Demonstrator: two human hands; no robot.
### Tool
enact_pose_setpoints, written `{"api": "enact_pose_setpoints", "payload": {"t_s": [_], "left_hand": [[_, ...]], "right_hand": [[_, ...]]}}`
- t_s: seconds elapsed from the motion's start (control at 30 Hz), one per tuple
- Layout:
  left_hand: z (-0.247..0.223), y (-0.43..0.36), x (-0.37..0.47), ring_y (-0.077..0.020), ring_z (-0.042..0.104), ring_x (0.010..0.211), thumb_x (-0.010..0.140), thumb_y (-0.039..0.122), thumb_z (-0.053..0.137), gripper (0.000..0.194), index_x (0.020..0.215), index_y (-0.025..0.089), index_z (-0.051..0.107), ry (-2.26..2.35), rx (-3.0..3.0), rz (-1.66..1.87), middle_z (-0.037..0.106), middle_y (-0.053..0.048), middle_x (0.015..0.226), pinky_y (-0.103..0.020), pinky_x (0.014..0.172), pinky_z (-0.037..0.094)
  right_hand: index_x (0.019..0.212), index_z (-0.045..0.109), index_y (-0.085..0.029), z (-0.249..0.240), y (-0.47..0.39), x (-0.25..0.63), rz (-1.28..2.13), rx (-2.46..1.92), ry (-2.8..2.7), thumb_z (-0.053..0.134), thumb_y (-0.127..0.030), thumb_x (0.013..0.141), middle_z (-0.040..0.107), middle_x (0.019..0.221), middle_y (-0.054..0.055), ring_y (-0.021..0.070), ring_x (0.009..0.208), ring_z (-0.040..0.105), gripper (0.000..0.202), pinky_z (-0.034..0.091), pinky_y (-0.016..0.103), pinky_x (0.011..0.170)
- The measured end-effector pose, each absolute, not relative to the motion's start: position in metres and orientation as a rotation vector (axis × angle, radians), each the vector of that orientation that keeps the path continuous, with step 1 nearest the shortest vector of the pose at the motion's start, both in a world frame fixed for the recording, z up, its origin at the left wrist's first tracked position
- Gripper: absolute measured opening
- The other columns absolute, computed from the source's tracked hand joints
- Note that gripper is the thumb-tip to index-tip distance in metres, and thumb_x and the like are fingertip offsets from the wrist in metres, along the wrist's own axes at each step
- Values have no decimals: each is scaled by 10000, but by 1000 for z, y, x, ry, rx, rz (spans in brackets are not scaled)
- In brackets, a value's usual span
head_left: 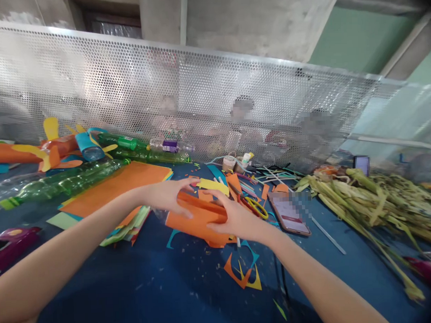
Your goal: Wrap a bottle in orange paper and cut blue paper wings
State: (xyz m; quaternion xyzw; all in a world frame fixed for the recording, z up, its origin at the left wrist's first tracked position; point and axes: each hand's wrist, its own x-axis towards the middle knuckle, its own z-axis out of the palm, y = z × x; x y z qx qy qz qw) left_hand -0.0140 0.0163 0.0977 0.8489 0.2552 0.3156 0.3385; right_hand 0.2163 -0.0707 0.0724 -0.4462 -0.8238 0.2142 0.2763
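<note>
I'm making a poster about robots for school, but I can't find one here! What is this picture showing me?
There's no robot, just a person with two bare hands. The person wears a camera on their head, pointing forward and down, so you see roughly what they see.

The left hand and right hand are on a curved piece of orange paper. I can't tell how firmly they hold it.

The blue table has a stack of coloured paper and green plastic bottles on the left. On the right are yellow-handled scissors, a phone and what look like corn husks. Nearer lie cut paper scraps.
</note>
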Motion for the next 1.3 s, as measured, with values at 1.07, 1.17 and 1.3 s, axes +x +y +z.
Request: {"api": "enact_pose_setpoints", "payload": {"t_s": [1.07, 1.17, 1.3], "left_hand": [[38, 14, -33, -264, 650, 895, 602, 235, 732, 268, 869, 259, 735, 703, 1831, 743, 709, -86, 942, -401, 797, 507], [43, 13, -34, -258, 629, 936, 638, 250, 703, 313, 950, 276, 716, 689, 1897, 658, 689, -69, 986, -389, 834, 487], [44, 15, -35, -262, 603, 971, 673, 265, 680, 326, 996, 302, 699, 695, 1951, 617, 668, -68, 1018, -383, 852, 469]], "right_hand": [[933, 595, -211, 37, -45, 205, 813, -1216, -1742, 621, -264, 766, 688, 998, 52, 186, 969, 645, 178, 472, 390, 927], [911, 620, -209, 38, -46, 205, 761, -1237, -1782, 637, -282, 758, 689, 984, 46, 191, 962, 641, 171, 470, 392, 925], [940, 621, -215, 35, -47, 203, 661, -1233, -1794, 635, -272, 762, 677, 995, 41, 185, 967, 628, 187, 461, 395, 932]]}}
